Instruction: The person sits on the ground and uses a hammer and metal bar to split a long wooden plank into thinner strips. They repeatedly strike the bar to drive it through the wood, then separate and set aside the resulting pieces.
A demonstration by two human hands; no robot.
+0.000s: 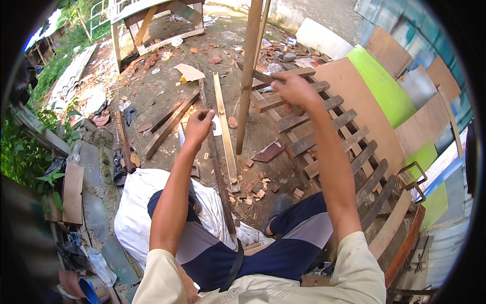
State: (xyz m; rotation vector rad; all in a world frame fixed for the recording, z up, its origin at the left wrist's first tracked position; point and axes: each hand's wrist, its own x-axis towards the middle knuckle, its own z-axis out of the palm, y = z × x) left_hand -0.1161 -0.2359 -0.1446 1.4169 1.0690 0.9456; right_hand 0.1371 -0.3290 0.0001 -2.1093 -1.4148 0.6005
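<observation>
My left hand (201, 125) is raised over the ground with its fingers curled together. Whatever it pinches, if anything, is too small to make out. Farther right, my right hand (296, 93) is closed around one end of a dark flat piece (262, 77), whose kind I cannot tell. That piece reaches left to a tall wooden post (246, 91), which stands almost upright between my hands. Beneath my right arm lies a slatted wooden rack (304, 144). A long pale wood strip (223, 129) and a darker pole (211, 147) lie between my hands and legs.
White sacking (139, 200) lies by my left leg. Wood offcuts (258, 188) litter the ground ahead of my feet. Loose boards (172, 124) lie to the left, beside a low block wall (93, 172). A wooden table (164, 23) stands far off; panels (374, 83) lean at right.
</observation>
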